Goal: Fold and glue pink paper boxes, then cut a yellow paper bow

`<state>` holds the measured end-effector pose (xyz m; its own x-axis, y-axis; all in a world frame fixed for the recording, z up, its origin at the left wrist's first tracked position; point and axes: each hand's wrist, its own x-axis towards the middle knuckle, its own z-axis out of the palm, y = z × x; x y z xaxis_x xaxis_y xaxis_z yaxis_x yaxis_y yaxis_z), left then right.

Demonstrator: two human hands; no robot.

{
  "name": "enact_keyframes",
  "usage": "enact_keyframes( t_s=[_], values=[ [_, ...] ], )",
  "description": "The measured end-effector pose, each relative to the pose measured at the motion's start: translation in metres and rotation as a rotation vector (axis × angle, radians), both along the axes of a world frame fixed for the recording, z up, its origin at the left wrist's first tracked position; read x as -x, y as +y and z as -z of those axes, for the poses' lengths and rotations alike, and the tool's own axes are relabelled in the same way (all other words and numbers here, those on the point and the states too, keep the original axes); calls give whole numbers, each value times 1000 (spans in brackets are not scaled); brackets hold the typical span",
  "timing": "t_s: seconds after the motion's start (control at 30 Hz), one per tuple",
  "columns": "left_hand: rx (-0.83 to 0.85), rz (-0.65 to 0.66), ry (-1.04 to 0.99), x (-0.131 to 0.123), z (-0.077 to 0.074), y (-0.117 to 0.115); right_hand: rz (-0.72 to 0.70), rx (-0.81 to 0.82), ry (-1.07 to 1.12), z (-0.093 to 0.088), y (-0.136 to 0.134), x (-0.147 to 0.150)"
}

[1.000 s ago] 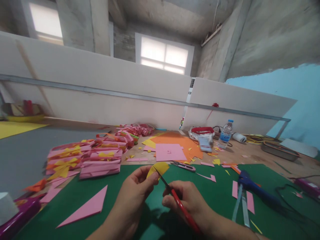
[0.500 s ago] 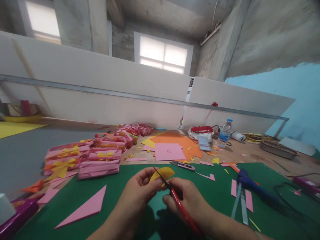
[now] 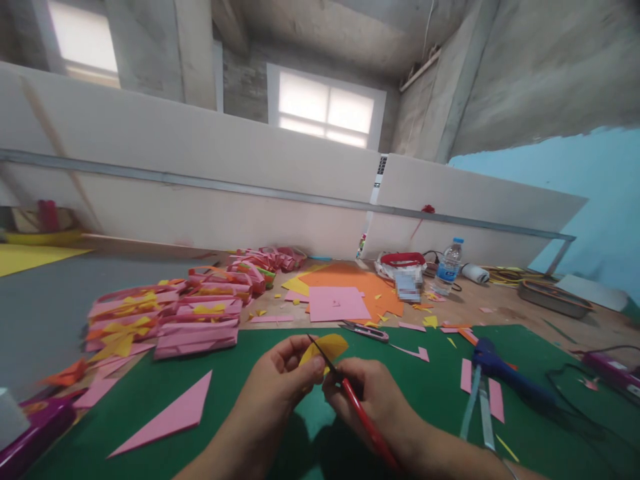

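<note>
My left hand [image 3: 280, 377] pinches a small curved yellow piece [image 3: 333, 346], paper or thin foam, between thumb and fingers. My right hand [image 3: 373, 393] is closed round red-handled scissors [image 3: 361, 410]. Their dark, narrow blade lies across the yellow piece, its tip near my left fingertips. Both hands are close together above a green cutting mat [image 3: 260, 440]. Left of them, a pink triangle [image 3: 173, 417] lies flat on the mat. A utility knife [image 3: 367, 331] rests just beyond my hands, at the mat's far edge.
Pink folded bags [image 3: 197, 339] with yellow bows are stacked at left. Pink [image 3: 337, 303] and orange sheets [image 3: 385, 287] lie behind the mat among scraps. A blue glue gun [image 3: 515, 380] with a cord lies right; a water bottle [image 3: 449, 267] stands farther back.
My right thumb and fingers have shifted slightly closer to the yellow piece on the scissors. Otherwise the hands and the objects around them look almost the same.
</note>
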<state>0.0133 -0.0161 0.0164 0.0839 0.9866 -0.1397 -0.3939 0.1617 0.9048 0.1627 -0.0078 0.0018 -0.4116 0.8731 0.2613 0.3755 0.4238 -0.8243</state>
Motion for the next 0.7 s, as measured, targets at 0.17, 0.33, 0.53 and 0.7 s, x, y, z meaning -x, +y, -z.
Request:
enact_keyframes(
  t_s=[0.17,0.33,0.53,0.7],
  values=[
    [-7,12,-12,1,1,1,33,-18,-39,-1,2,0],
    [0,43,-7,1,1,2,36,-30,-13,0,3,-1],
    [11,-12,63,3,4,4,39,-14,-23,-2,2,-2],
    [-3,-37,109,3,5,6,47,-4,-56,-2,3,-3]
  ],
)
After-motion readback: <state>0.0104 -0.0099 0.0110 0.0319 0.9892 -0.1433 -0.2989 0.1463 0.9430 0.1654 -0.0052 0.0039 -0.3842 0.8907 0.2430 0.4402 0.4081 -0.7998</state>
